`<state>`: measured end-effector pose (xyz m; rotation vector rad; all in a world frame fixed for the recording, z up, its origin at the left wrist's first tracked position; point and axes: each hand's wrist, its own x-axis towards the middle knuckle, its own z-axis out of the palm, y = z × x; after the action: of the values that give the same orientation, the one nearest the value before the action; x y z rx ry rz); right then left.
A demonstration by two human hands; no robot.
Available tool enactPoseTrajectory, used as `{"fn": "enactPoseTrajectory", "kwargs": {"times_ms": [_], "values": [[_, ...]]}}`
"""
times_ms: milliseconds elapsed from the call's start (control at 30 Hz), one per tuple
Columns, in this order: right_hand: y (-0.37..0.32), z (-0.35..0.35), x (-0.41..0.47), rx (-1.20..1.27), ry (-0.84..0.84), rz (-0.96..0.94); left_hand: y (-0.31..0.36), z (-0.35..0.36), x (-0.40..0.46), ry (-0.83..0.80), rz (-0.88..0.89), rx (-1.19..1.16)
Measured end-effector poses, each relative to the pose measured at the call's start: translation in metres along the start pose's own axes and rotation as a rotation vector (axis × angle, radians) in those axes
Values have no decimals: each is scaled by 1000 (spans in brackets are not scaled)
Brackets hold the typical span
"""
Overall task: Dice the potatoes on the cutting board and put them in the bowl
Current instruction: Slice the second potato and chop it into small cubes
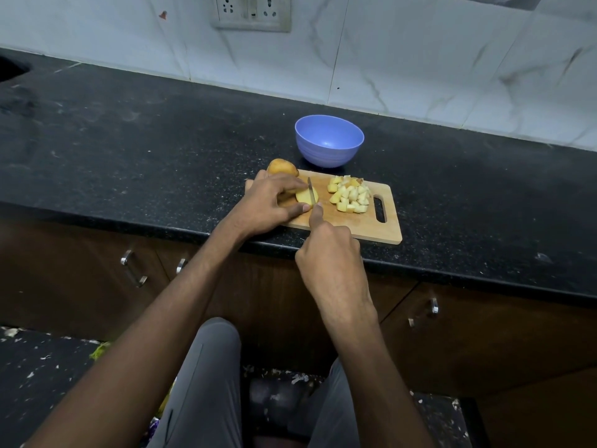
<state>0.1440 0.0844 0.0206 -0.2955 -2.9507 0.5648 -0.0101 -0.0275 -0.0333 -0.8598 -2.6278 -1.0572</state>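
Your left hand (pixel 271 202) pinches the potato half (pixel 306 196) on the cutting board (pixel 355 221); your right hand (pixel 329 253) grips the knife (pixel 310 190) slicing it, diced pieces (pixel 350 194) alongside, bowl (pixel 329 144) behind

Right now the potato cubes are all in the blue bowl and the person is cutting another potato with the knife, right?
Not quite. The head view shows the potato cubes piled on the cutting board, and no cubes show in the blue bowl. The rest holds: the right hand works the knife through a potato steadied by the left hand.
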Motion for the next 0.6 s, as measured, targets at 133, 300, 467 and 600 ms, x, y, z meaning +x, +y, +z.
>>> {"fn": "enactPoseTrajectory", "kwargs": {"times_ms": [133,300,467,600], "values": [[-1,-1,-1,1,-17,6,1,0,-1,7,3,-15],[-5,-1,-3,2,-22,14,2,-1,-1,-10,5,4],[-8,1,1,-18,-54,39,1,-3,-1,-41,1,-23],[-8,-1,6,-30,-86,36,1,-3,-1,-49,-5,-27]]}}
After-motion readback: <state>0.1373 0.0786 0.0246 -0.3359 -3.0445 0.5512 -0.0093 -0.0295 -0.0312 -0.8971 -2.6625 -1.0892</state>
